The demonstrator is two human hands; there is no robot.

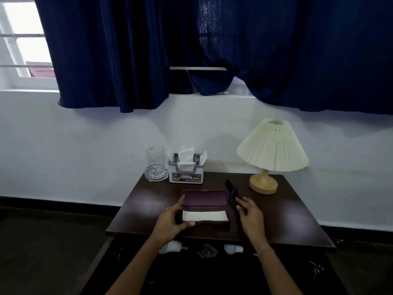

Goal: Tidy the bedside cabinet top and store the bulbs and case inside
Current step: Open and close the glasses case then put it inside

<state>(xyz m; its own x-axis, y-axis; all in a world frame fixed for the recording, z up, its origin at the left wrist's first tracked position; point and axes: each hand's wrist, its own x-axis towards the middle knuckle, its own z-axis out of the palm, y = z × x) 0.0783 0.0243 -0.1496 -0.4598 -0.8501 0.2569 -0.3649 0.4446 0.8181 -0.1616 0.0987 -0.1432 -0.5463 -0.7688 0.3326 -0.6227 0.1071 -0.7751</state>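
A bedroom: bedside cabinet, lamp, curtained window.

1. The left hand covers the left end of the open case.
2. The dark object at the right hand is too blurred to name.
3. The left bulb is partly behind the forearm.
4. The dark crumpled thing between the bulbs cannot be identified.
5. The curtain hides most of the window.

The cabinet top carries one open case, one dark object beside it, one glass, one tissue holder and one lamp, while below its front edge lie two bulbs.
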